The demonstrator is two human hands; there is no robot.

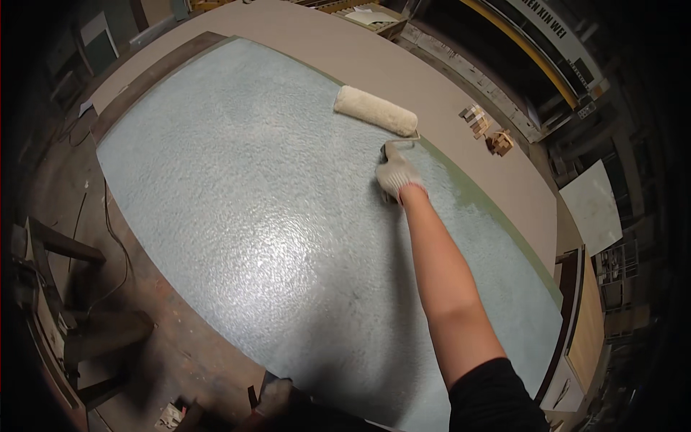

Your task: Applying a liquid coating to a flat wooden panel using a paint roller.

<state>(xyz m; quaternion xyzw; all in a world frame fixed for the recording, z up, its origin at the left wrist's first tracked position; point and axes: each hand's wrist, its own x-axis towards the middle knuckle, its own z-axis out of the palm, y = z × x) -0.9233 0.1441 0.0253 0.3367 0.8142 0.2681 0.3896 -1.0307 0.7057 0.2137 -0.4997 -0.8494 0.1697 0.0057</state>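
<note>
My right hand [399, 175], in a white knit glove, is closed round the handle of a paint roller [376, 111]. The roller's fluffy cream sleeve rests on the far edge of a large board [216, 144]. A wet, textured pale blue-white coat covers most of that board, and a green strip [468, 191] shows along its far right edge. My right arm stretches forward across the surface. Low in the picture, by the board's near edge, what looks like my left hand [277, 396] sits in shadow; its fingers are too dark to make out.
Beneath the board lies a wider beige sheet [432, 79], with small wood blocks [498, 142] on its far right part. A machine with a yellow bar [533, 47] stands behind. A wooden cabinet [584, 331] is at right, a wooden stand [101, 335] at left. A cable [124, 252] trails on the floor.
</note>
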